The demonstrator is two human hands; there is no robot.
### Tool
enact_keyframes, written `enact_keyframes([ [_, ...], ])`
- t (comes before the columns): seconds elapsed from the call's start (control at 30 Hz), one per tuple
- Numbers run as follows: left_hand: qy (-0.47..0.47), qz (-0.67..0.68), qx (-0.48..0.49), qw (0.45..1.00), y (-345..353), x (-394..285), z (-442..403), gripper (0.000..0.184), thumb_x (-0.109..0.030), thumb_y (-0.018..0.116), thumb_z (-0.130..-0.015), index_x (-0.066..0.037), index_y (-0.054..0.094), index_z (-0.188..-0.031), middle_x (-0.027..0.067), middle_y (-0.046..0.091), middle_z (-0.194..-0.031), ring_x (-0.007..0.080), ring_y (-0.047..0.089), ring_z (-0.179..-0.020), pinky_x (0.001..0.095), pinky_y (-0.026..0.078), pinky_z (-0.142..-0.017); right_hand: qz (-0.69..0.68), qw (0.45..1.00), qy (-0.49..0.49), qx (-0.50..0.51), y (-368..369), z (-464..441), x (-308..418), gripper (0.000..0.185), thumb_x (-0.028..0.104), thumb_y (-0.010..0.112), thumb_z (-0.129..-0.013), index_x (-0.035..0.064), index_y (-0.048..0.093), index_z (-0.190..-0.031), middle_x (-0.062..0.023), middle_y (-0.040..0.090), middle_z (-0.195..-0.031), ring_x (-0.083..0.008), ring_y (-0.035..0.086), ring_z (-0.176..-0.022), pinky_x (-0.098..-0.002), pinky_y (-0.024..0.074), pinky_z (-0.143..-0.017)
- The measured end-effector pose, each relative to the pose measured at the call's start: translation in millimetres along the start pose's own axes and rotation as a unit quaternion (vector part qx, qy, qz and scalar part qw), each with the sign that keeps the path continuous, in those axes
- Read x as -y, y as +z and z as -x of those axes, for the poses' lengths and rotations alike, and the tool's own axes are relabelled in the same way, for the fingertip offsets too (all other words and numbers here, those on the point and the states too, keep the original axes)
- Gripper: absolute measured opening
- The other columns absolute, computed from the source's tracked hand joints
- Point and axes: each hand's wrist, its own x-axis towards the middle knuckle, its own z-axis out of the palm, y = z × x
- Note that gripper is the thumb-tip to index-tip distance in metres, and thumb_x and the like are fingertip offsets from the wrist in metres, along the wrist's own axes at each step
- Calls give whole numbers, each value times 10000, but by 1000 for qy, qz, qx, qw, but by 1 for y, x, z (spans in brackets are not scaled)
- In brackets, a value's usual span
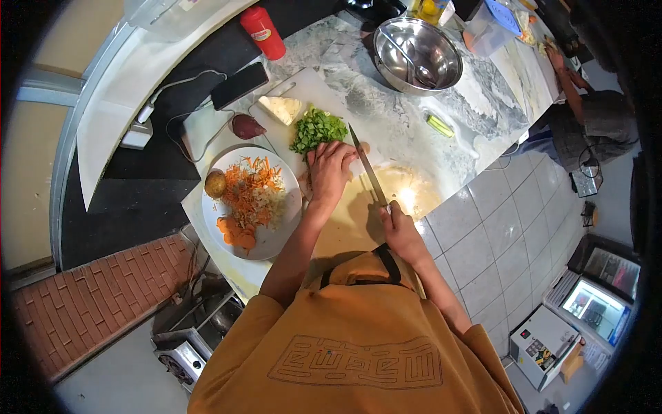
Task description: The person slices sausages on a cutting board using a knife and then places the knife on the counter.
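My right hand grips the handle of a kitchen knife, whose long blade points away from me. My left hand presses down on the white cutting board, its fingers bent close together. What lies under those fingers is hidden. Just beyond them is a heap of chopped green leaves. A pale wedge, like cauliflower or cheese, sits farther back on the board. Left of my forearm, a white plate carries grated carrot, carrot slices and a brown potato.
A dark red beet-like root and a phone lie at the left, near a red bottle. At the back stands a steel bowl with a spoon. Green stalk pieces rest right. Another person works at the far right.
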Motion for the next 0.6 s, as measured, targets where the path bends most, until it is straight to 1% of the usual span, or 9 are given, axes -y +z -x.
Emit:
enact_keyframes([
  [0.13, 4, -14, -2, 1000, -2, 1, 3, 83, -140, 656, -859, -141, 670, -941, 3, 645, -940, 253, 569, -936, 403, 375, -860, -48, 998, 1, 31, -9, -1, -6, 320, 268, 476, -1038, -52, 492, -1020, -308, 619, -799, -461, 614, -760, -455, 468, -690],
  [0.2, -1, -30, -1, 1000, -5, -2, 3, 154, -142, 648, -873, -102, 671, -1020, 30, 666, -1013, 289, 579, -972, 431, 404, -882, -87, 996, -7, -11, -11, -2, -9, 337, 288, 470, -1044, -48, 505, -1031, -308, 600, -786, -455, 599, -736, -437, 465, -676],
  [0.33, 1, -53, 3, 999, -7, -11, 5, 195, -156, 664, -864, -114, 639, -1053, 44, 640, -1010, 290, 570, -984, 434, 415, -870, -56, 998, 11, -15, -14, -13, -23, 373, 326, 457, -1048, -42, 516, -1022, -309, 597, -807, -438, 604, -759, -439, 462, -700],
  [0.4, 9, -91, 13, 996, -6, -14, 5, 258, -177, 686, -854, -76, 615, -1081, 87, 623, -1053, 297, 572, -1002, 444, 427, -881, -72, 996, 42, 4, -15, -14, -27, 416, 369, 448, -1049, -36, 530, -1001, -273, 601, -796, -384, 613, -756, -432, 456, -707],
  [0.43, 10, -93, 12, 996, -5, -17, 4, 258, -177, 686, -854, -76, 615, -1081, 87, 623, -1053, 297, 572, -1002, 444, 427, -881, -74, 996, 41, 4, -17, -14, -27, 416, 369, 448, -1049, -36, 530, -1001, -273, 601, -796, -384, 613, -756, -432, 456, -707],
  [0.5, 3, -107, 55, 993, -3, -20, 2, 284, -167, 701, -845, -53, 599, -1084, 129, 600, -1087, 300, 569, -1025, 446, 429, -911, -107, 991, 76, 39, -18, -15, -28, 449, 401, 449, -1046, -36, 546, -1012, -205, 593, -766, -304, 612, -767, -415, 451, -725],
  [0.53, 4, -109, 55, 993, -3, -20, 0, 284, -167, 701, -845, -53, 599, -1084, 129, 600, -1087, 300, 569, -1025, 446, 429, -911, -109, 991, 74, 38, -17, -14, -30, 449, 401, 449, -1046, -36, 546, -1012, -205, 593, -766, -304, 612, -767, -415, 451, -725],
  [0.6, -4, -68, 69, 995, 1, -21, -3, 340, -111, 724, -820, -53, 604, -1133, 156, 608, -1091, 358, 587, -1021, 460, 474, -876, -130, 989, 34, 59, -16, -11, -31, 461, 434, 450, -1042, -14, 555, -1078, -113, 541, -698, -210, 568, -639, -365, 451, -593],
])
